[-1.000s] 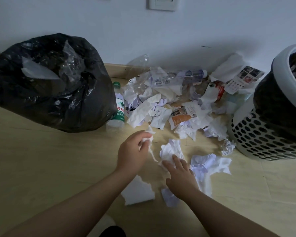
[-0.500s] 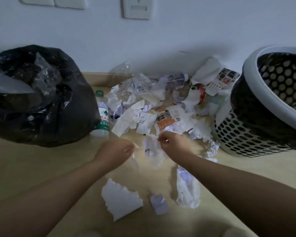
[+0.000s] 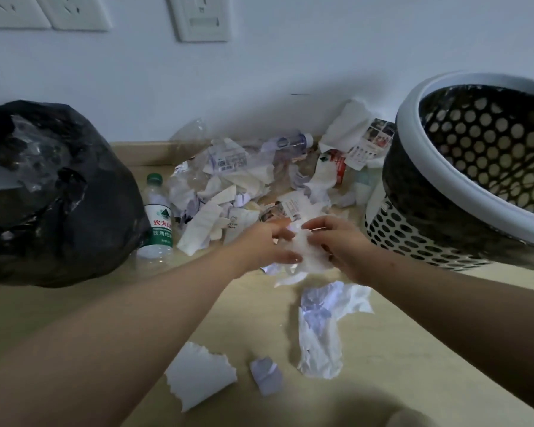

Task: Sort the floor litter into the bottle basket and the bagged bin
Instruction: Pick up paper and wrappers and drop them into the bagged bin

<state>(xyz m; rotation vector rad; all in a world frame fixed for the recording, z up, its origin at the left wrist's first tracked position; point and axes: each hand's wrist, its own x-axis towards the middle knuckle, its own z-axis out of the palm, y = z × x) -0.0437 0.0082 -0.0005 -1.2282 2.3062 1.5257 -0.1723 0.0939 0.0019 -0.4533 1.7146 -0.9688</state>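
Fingers (image 3: 285, 232) of the left hand (image 3: 265, 241) and fingers (image 3: 313, 224) of the right hand (image 3: 336, 245) meet over the middle of the floor, curled narrowly and pinching a crumpled white tissue (image 3: 310, 257) from either side. It hangs between the two hands, just above the pale wooden floor (image 3: 74, 303), its lower edge trailing toward more white paper beneath.

Seen from the head camera, a heap of mixed paper and plastic litter (image 3: 244, 186) lies behind the hands against the white wall. An upright clear plastic water bottle with a green cap and green label (image 3: 158, 223) stands at the heap's left edge, just beside a bulging black plastic bag (image 3: 74, 226) that has clear crumpled plastic showing at its top. A second clear bottle with a pale cap (image 3: 293, 140) lies on its side at the back of the heap, near the skirting.

On the right stands a white perforated plastic basket lined with a black bag (image 3: 407, 112) (it looks tilted toward the camera, though the wide lens may account for that).

Nearer the person, apart from the heap, lie a long crumpled white tissue strip (image 3: 321, 334), a small pale purple paper ball (image 3: 265, 375) and a torn white paper scrap (image 3: 199, 377). White wall sockets (image 3: 74, 10) and a switch plate (image 3: 202, 16) sit on the wall above.
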